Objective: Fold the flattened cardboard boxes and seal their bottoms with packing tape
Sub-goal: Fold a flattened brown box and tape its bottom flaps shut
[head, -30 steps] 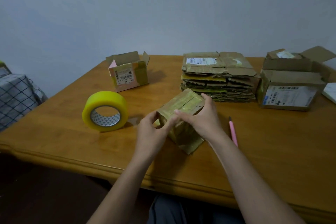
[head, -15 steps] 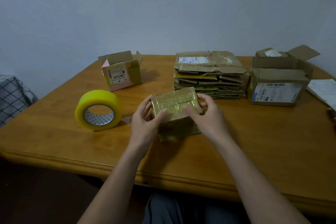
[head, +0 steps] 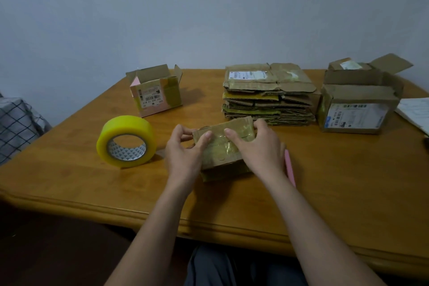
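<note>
1. A wooden tabletop (head: 325, 181) against a plain wall carries the small box (head: 222, 148), near its front edge, beside the tape roll (head: 125, 140).
2. Risk: the flaps may spring apart if the pressing slackens before tape goes on.
3. The left hand (head: 185, 153) and right hand (head: 260, 148) both grip the box, fingers curled over its top.

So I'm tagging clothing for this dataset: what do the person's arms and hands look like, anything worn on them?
Both arms are bare up to the frame's edge: no sleeves show. The left hand and right hand wear no gloves, and no rings, watch or bracelets are visible.
</note>
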Action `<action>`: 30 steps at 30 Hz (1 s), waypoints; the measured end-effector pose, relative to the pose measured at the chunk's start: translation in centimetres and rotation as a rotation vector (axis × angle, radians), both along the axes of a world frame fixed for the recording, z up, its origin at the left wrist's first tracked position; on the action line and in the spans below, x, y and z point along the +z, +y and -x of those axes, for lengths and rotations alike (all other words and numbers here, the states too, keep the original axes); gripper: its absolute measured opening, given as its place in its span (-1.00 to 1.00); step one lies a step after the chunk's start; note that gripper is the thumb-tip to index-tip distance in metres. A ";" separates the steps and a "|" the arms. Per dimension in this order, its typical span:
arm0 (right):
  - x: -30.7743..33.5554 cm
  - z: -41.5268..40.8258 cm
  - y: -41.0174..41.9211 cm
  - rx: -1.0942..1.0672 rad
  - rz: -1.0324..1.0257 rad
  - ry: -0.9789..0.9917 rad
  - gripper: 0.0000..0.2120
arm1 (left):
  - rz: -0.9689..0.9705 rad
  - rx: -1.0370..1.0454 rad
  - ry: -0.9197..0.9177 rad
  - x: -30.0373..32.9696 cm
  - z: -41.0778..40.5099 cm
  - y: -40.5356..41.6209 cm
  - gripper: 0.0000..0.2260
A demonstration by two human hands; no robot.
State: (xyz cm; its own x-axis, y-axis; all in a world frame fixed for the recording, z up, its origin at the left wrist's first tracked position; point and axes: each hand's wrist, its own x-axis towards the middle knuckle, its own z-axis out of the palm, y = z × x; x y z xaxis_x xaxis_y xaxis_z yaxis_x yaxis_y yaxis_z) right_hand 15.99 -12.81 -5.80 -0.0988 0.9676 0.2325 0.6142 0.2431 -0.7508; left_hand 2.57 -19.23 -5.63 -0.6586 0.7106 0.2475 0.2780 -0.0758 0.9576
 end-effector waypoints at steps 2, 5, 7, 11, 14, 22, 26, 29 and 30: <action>-0.2 -0.8 0.2 0.046 -0.036 0.084 -0.68 | -0.016 -0.051 -0.034 -0.2 0.5 0.0 -0.78; 0.0 -2.0 0.4 0.113 -0.068 0.137 -0.68 | -0.043 -0.127 -0.089 -0.8 1.7 0.0 -0.92; 0.1 -2.2 0.5 0.152 -0.016 0.155 -0.68 | -0.043 -0.183 -0.161 -1.2 2.4 -0.2 -0.96; 0.3 -2.4 0.1 0.230 0.123 0.177 -0.72 | -0.025 -0.182 -0.358 -1.5 1.9 -0.9 -0.62; 0.6 -2.9 0.0 0.311 0.312 0.192 -0.66 | 0.067 -0.203 -0.473 -1.7 1.9 -1.5 -0.62; 0.7 -3.4 -0.4 0.348 0.360 0.144 -0.85 | 0.150 -0.368 -0.371 -0.6 1.9 -3.1 -0.66; 2.9 -3.0 -2.0 0.314 0.372 0.196 -0.24 | 0.122 -0.354 -0.413 -0.1 1.9 -3.4 -0.50; 2.7 -2.6 -1.7 0.277 0.377 0.324 -0.40 | 0.085 -0.341 -0.459 0.3 2.0 -3.6 -0.62; 2.6 -2.5 -1.3 0.295 0.416 0.415 -0.53 | 0.075 -0.341 -0.464 0.6 2.3 -3.7 -0.69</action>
